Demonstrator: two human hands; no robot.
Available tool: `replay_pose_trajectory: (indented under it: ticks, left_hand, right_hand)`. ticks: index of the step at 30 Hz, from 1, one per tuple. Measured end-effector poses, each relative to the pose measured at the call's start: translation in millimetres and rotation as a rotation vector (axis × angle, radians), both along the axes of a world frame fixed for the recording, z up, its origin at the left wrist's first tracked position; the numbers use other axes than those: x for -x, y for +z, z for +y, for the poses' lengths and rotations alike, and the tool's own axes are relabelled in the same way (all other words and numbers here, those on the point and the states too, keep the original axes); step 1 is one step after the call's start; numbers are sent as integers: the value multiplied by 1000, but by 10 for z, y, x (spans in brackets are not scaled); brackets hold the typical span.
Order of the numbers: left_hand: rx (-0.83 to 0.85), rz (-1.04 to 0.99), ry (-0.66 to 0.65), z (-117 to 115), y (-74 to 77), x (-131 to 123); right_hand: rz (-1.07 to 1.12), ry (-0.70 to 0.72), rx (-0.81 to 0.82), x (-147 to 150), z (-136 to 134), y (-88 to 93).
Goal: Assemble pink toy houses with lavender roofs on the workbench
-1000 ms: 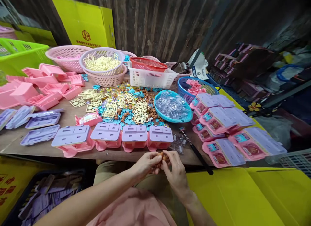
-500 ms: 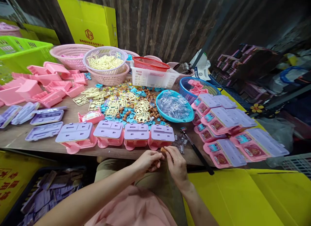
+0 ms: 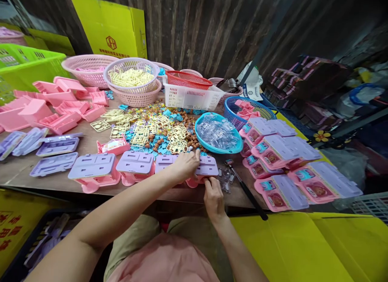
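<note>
Rightmost in the front row is a toy box [image 3: 209, 165] with a purple lid and pink base. My left hand [image 3: 186, 165] lies across its lid with fingers curled, gripping it at the top. Against the box's front, my right hand [image 3: 214, 197] is closed, fingertips pressed in under the lid; whatever they hold is hidden. Three similar boxes, among them the purple-lidded toy box [image 3: 135, 163], stand in line to the left. Just behind lie cream plastic frames [image 3: 177, 138] among small blue and brown pieces.
A blue bowl [image 3: 218, 132] of clear plastic parts sits behind my right hand. The black-handled tool [image 3: 245, 189] lies right of it, beside stacked toy boxes [image 3: 280, 191]. Pink shells [image 3: 65, 120] and purple panels [image 3: 54, 163] occupy the left. Baskets [image 3: 133, 98] line the back.
Both hands have moved from in front of the table edge up to the rightmost box. The small brown piece that was at my right fingertips is out of sight.
</note>
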State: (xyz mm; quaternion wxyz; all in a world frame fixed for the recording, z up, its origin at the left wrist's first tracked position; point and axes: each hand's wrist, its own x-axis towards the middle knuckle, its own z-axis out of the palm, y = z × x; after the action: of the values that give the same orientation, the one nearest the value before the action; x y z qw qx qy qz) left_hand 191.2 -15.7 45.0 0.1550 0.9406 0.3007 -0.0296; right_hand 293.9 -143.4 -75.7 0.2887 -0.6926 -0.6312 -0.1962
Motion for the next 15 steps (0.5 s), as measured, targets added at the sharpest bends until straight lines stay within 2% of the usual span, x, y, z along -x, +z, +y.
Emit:
replay_pose_trajectory:
  ticks: [6,11,15]
  left_hand:
    - [4,142,-205,360,120,-203]
    - [111,39,-218,587,223,-243]
    - [199,25,-216,676,262,-232]
  right_hand:
    - [7,-3,4,-95,100,29]
    - [36,-26,-42,-103,231,27]
    - [56,-48,-67,-67,287,36]
